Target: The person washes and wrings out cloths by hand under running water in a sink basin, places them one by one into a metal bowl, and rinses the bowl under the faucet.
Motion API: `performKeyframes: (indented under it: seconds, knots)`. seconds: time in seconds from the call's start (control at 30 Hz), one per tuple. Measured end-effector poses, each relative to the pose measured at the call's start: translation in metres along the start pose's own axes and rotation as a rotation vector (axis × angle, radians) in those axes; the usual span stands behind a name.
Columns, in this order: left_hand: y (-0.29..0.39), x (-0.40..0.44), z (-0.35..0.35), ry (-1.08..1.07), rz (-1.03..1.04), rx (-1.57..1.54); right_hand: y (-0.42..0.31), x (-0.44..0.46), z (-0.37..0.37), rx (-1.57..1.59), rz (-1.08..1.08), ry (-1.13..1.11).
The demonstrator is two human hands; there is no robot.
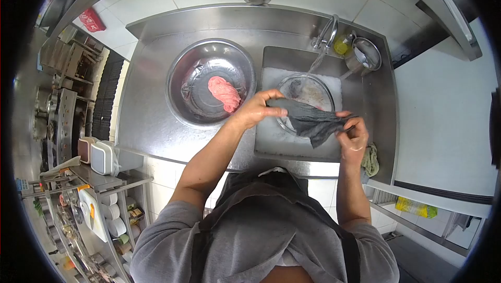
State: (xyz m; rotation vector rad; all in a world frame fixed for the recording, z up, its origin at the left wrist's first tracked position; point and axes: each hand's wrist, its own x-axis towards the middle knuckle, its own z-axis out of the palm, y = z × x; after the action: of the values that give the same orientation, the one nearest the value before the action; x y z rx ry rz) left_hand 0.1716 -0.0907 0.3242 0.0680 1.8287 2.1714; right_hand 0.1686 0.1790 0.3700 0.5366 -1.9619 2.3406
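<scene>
A wet dark grey cloth [308, 118] is stretched between my two hands above the sink [269, 145]. My left hand [261, 108] grips its left end, thumb pointing along the fabric. At the other end, my right hand [354, 136] pinches the bunched cloth between thumb and fingers. Beneath the cloth sits a round metal bowl [326, 91] of cloudy water, partly hidden. Water runs from the tap [327, 33] into it. To the left, a large steel basin [180, 111] on the counter holds a twisted pink cloth [224, 94].
At the sink's back right corner stand a bottle of yellow liquid [343, 45] and a metal pot [373, 51] with utensils. A greenish cloth [371, 160] hangs near the right edge. Shelving with containers [115, 225] is at the lower left.
</scene>
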Motion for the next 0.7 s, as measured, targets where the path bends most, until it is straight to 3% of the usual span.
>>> performKeyframes:
  seconds: [0.03, 0.07, 0.13, 0.2, 0.37, 0.43, 0.5, 0.57, 0.63, 0.7]
  knots:
    - [-0.002, 0.002, -0.003, 0.048, 0.072, -0.262, 0.014, -0.007, -0.003, 0.0, -0.005, -0.004]
    - [0.01, 0.002, 0.001, 0.076, 0.109, -0.332, 0.033, -0.015, -0.01, -0.276, 0.012, -0.127]
    - [0.036, 0.009, 0.013, 0.085, 0.157, -0.162, 0.036, -0.018, -0.003, -0.688, 0.013, -0.257]
    - [0.062, 0.015, 0.024, 0.075, 0.145, 0.108, 0.019, -0.009, 0.022, -0.682, -0.044, -0.194]
    - [0.112, 0.022, 0.034, 0.017, 0.186, 0.233, 0.007, 0.031, 0.067, -0.583, -0.172, -0.142]
    - [0.141, 0.012, 0.022, -0.045, -0.104, 0.226, 0.014, 0.046, 0.07, -0.588, -0.189, -0.061]
    - [0.154, 0.008, 0.008, -0.106, 0.013, 0.35, 0.013, 0.062, 0.062, -0.66, -0.321, -0.09]
    - [0.158, 0.006, -0.004, -0.126, 0.036, 0.315, 0.005, 0.074, 0.065, -0.301, 0.095, -0.283]
    - [0.159, -0.003, -0.015, -0.089, 0.09, 0.589, -0.009, 0.081, 0.06, -0.222, 0.138, -0.193]
    - [0.137, 0.001, -0.033, -0.202, -0.007, 0.997, -0.015, 0.092, 0.057, 0.239, 0.137, -0.001]
